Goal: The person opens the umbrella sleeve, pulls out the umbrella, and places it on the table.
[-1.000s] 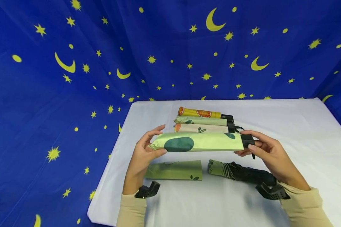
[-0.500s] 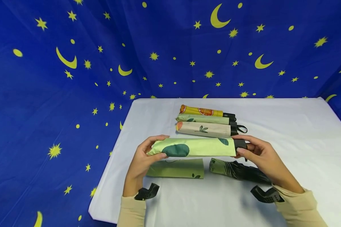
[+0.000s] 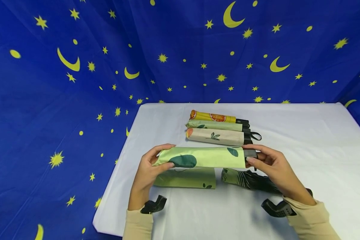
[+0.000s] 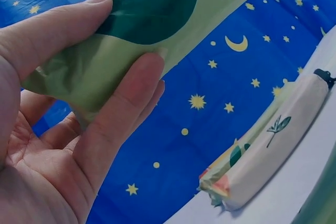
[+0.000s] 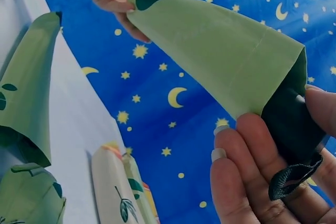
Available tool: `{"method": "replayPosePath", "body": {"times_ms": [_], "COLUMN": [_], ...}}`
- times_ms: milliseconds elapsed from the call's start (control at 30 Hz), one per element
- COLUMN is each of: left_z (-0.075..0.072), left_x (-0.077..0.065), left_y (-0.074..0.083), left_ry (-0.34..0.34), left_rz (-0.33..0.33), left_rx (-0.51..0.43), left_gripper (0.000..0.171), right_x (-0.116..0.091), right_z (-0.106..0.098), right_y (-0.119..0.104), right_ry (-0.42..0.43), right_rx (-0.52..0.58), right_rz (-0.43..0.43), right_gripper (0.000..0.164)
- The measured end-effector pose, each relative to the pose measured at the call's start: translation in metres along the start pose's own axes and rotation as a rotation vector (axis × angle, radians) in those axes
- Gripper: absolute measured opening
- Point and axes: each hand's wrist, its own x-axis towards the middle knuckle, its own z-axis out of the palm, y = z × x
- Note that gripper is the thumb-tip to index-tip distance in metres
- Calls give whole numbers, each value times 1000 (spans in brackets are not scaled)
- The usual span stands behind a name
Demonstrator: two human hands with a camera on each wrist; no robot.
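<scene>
A folded umbrella in a light green sleeve with dark green leaf shapes (image 3: pixel 213 157) is held level above the table. My left hand (image 3: pixel 148 170) pinches its gathered left end between thumb and fingers. At the other end my right hand (image 3: pixel 271 165) grips the black handle (image 5: pixel 291 121), whose wrist strap (image 5: pixel 294 177) dangles over the fingers in the right wrist view. Below it on the table lie an empty-looking green umbrella sleeve (image 3: pixel 187 179) and a folded umbrella with a green tip and dark canopy (image 3: pixel 249 180), partly hidden by my right hand.
Behind the hands, three sleeved umbrellas lie side by side: a yellow one with orange slices (image 3: pixel 210 116), a light green one (image 3: pixel 216 125) and a cream one with a leaf print (image 3: pixel 222 136). A white cloth covers the table (image 3: pixel 312 133). Blue star-patterned curtains (image 3: pixel 180 40) stand behind and left.
Both hands have come down and slightly nearer with the green umbrella, the right hand also shifting left. The cream umbrella behind it now shows more fully.
</scene>
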Motion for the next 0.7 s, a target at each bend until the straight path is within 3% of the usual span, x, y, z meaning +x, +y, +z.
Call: {"method": "replayPosePath", "body": {"times_ms": [267, 700], "left_z": [-4, 0], "left_x": [-3, 4], "left_y": [-1, 2], "left_ry": [-9, -23], "left_rz": [29, 31], "left_rx": [-26, -4], "left_gripper": [50, 49], "right_x": [-5, -8], "right_z": [-4, -10], "right_y": [3, 3], "right_ry": [29, -26], "right_rx": [8, 94], "right_rz": [-24, -6], "right_gripper": [39, 45]}}
